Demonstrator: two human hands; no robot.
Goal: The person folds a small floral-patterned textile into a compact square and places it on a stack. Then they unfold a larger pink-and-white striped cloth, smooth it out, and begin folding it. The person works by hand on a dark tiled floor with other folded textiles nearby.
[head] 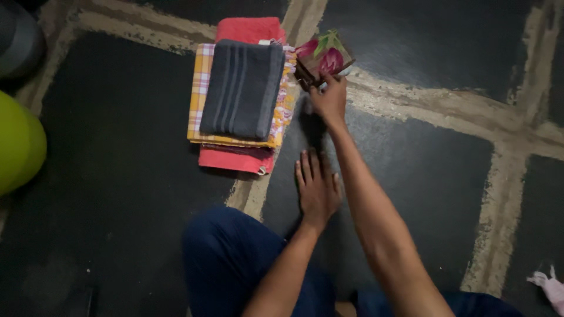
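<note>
R hand (330, 98) gripped folded floral cloth (324, 57) by its edge, just beside towel stack (242, 94). L hand (317, 188) lay flat on floor (423, 170), fingers spread.

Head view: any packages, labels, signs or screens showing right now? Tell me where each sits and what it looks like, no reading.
Flower-printed folded piece: right of the towel stack, in the right hand grip; pink blooms, green leaves, brown edge.
Small tag: bottom right corner of the red towel; pale, too small to make out.
No signs or screens visible.
</note>
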